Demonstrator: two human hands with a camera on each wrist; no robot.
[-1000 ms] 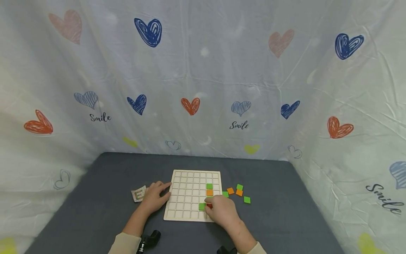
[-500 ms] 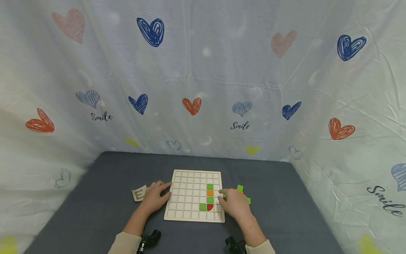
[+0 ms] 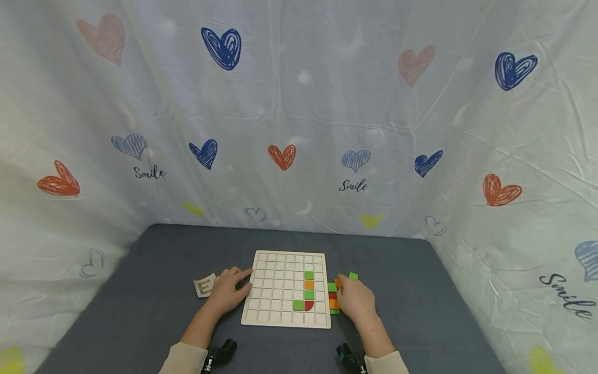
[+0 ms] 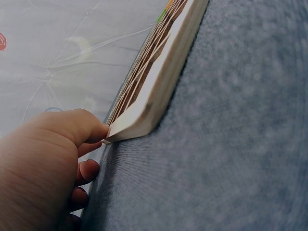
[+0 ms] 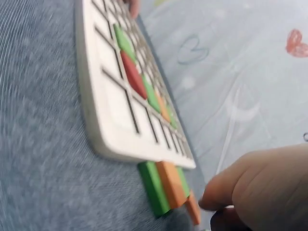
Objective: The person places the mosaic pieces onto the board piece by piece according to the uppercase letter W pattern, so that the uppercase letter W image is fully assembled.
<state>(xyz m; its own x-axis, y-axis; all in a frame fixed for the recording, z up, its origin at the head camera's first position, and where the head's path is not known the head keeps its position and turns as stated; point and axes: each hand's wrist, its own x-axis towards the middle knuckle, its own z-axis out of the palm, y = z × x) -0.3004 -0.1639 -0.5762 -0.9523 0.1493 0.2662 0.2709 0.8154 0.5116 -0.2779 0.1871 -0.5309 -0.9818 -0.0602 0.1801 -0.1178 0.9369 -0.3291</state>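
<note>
A pale wooden grid board (image 3: 275, 291) lies on the dark tablecloth. Several tiles sit in its cells: a green one (image 3: 309, 275), an orange one (image 3: 309, 284), and a red rounded one (image 3: 309, 306) among them. My left hand (image 3: 226, 292) touches the board's left edge with index finger and thumb; the other fingers curl loosely in the left wrist view. To the right of the board, my right hand (image 3: 357, 300) has its index finger and thumb at a loose orange tile (image 3: 338, 283). Whether they pinch it is unclear. My palm hides some of the table there.
Along the board's right edge lie a green tile (image 3: 332, 286), a red tile (image 3: 332, 295) and an orange tile (image 3: 334, 304). Another green tile (image 3: 353, 276) lies beyond my right hand. A patterned card (image 3: 205, 285) is left of my left hand. A printed curtain (image 3: 299, 197) stands behind.
My right hand has moved right, off the board to the loose tiles, uncovering the green and red tiles in the cells and tiles along the edge. My left hand has stayed put.
</note>
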